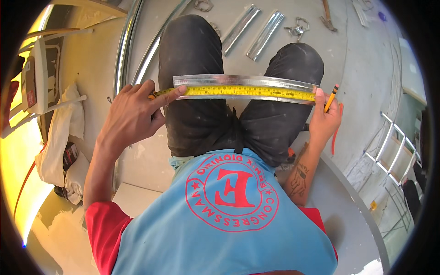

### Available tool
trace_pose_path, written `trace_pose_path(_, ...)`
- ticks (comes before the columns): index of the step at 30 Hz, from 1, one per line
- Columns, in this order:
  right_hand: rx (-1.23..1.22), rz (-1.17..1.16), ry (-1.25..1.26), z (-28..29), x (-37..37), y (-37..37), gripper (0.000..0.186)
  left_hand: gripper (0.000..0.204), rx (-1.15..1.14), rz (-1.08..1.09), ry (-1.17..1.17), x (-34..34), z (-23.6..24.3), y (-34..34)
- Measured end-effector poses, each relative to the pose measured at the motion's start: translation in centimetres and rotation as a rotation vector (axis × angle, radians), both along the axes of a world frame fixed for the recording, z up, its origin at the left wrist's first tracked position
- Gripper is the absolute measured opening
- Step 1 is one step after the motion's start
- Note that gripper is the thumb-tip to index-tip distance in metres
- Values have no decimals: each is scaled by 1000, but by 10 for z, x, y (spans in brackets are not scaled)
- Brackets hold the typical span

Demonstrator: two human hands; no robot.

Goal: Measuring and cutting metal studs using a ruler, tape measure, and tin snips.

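Observation:
Across my thighs lies a short shiny metal channel (247, 81), with the yellow blade of a tape measure (250, 90) stretched along it. My left hand (135, 110) is closed at the left end, its index finger pressed on the blade; a bit of orange shows by its fingers, and the rest of the tape measure there is hidden. At the other end my right hand (326, 118) pinches the blade tip and the channel, thumb on top. A yellow pencil (331, 98) sticks up between that hand's fingers.
Beyond my knees, two cut metal channels (266, 35) lie on the floor near metal clamps (298, 28) and a hammer (328, 18). Long metal strips (126, 50) run along the left. A white metal rack (394, 144) stands right; a pale cloth (62, 133) hangs left.

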State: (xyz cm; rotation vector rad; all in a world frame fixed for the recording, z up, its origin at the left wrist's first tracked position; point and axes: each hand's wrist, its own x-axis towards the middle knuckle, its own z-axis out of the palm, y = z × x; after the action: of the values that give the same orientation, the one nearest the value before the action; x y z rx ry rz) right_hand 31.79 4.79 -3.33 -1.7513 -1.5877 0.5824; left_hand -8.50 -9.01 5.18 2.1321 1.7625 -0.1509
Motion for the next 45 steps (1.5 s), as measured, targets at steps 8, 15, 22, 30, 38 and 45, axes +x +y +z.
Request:
trace_pose_path(8,15,10,4,3,1,0,33,80,14,-2,102,5,8,1)
trace_pose_path(15,60,33,-59,3,3,2,37,80,3,-15,85,4,7,0)
trace_pose_path(22,194,120,-153,7,5,5,33,83,11,-18,69,6,4,-2)
trace_pose_path(30,425,108,668,67,23,-9,40,82,43,-29,76,7,6,1)
trace_pose_path(38,65,474,625,57,-56,-33,15,81,60,-12,97,10,8,-1)
trace_pose_path(45,53,769,466,27,-87,-25,20,82,33,-7,90,9,10,-5)
